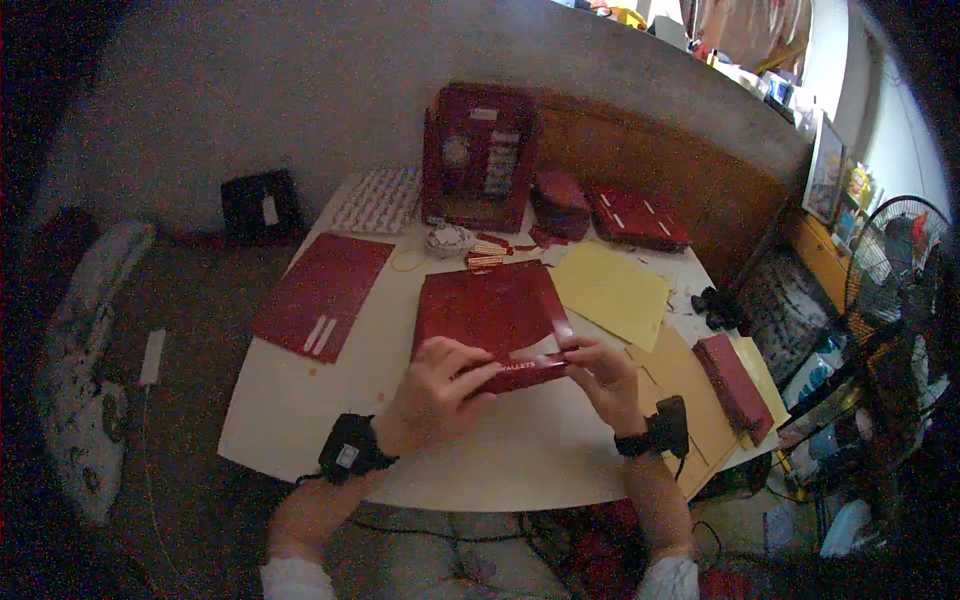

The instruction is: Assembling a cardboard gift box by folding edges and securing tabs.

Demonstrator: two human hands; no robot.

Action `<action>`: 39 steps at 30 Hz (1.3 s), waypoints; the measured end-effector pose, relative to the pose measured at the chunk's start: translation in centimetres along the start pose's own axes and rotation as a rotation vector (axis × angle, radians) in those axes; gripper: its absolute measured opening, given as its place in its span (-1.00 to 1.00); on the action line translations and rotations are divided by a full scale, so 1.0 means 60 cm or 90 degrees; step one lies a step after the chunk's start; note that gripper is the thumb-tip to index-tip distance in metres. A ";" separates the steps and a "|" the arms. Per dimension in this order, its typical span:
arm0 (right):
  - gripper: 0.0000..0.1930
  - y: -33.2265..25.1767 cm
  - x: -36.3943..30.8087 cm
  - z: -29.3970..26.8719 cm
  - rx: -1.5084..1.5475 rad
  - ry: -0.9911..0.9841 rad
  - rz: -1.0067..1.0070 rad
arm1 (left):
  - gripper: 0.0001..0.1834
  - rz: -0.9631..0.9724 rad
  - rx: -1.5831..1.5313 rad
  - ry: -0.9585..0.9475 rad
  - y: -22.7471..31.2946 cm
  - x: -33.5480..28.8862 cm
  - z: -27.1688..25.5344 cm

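A flat, dark red cardboard box (490, 305) lies on the white table in front of me, with light lettering and a shiny pale patch along its near edge. My left hand (445, 385) grips the near left part of that edge, its fingers bent over the front. At the near right corner, my right hand (605, 380) pinches the box between thumb and fingers. Both hands are closed on the box, and the undersides of the fingers are hidden. Each wrist wears a black strap with a small device.
A dark red flat sheet (325, 295) lies on the left of the table (300, 410). Yellow sheets (615, 292) and a tan board (690, 400) are on the right. Behind stand an upright red box (480, 150) and stacked red packages (640, 217). A fan (895, 265) stands far right.
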State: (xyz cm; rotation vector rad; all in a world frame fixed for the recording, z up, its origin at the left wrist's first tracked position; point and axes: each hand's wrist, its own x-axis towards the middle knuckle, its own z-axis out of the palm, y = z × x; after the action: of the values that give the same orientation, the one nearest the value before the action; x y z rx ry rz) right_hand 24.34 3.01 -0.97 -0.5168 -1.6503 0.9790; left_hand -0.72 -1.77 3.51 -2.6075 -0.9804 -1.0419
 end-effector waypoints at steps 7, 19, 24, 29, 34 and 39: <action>-0.81 0.000 0.003 -0.017 -0.003 -0.001 0.017 | -0.64 -0.102 0.037 0.002 -0.013 -0.006 -0.003; -0.80 -0.005 0.003 -0.009 -0.053 -0.006 -0.011 | -0.61 -0.078 0.030 -0.034 -0.015 -0.015 0.010; -0.80 -0.007 0.000 -0.012 -0.020 0.002 0.021 | -0.63 -0.070 0.024 -0.011 -0.013 -0.012 0.009; -0.79 -0.007 0.001 -0.015 -0.044 -0.009 -0.012 | -0.66 -0.069 0.033 0.016 -0.010 -0.012 0.010; -0.79 -0.011 0.002 -0.015 -0.059 -0.019 -0.027 | -0.67 -0.074 0.021 0.029 -0.008 -0.011 0.008; -0.83 -0.012 0.001 -0.017 -0.039 -0.031 -0.015 | -0.71 -0.079 0.023 0.048 -0.011 -0.012 0.014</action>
State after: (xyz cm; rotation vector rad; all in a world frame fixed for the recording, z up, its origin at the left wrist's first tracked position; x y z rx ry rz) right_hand 25.38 3.02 -0.29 -0.5169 -1.7304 0.9331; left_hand -1.03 -1.33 2.36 -2.4874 -1.1441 -1.1303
